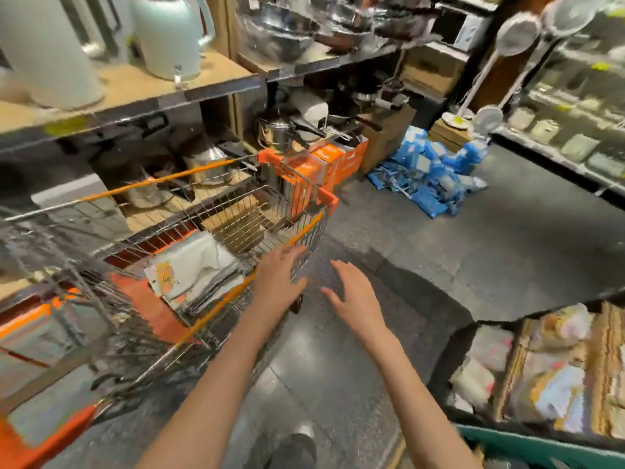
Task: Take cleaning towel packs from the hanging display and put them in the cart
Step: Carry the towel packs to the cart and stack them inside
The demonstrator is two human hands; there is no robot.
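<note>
A wire shopping cart [236, 211] with orange trim stands at left centre. Inside it lies a stack of flat towel packs [196, 272] in clear wrap with a yellow-orange label. My left hand [279, 277] hovers over the cart's near rim, fingers spread, holding nothing. My right hand [351, 292] is just to the right of the cart, above the floor, open and empty. More soft packs [548, 374] fill a display at the lower right.
Shelves with kettles [172, 35] and steel pots [274, 130] run behind the cart. A heap of blue packages [429, 170] lies on the dark floor ahead. Orange boxes [331, 157] sit by the cart's far end. A shelf with packets lines the right side.
</note>
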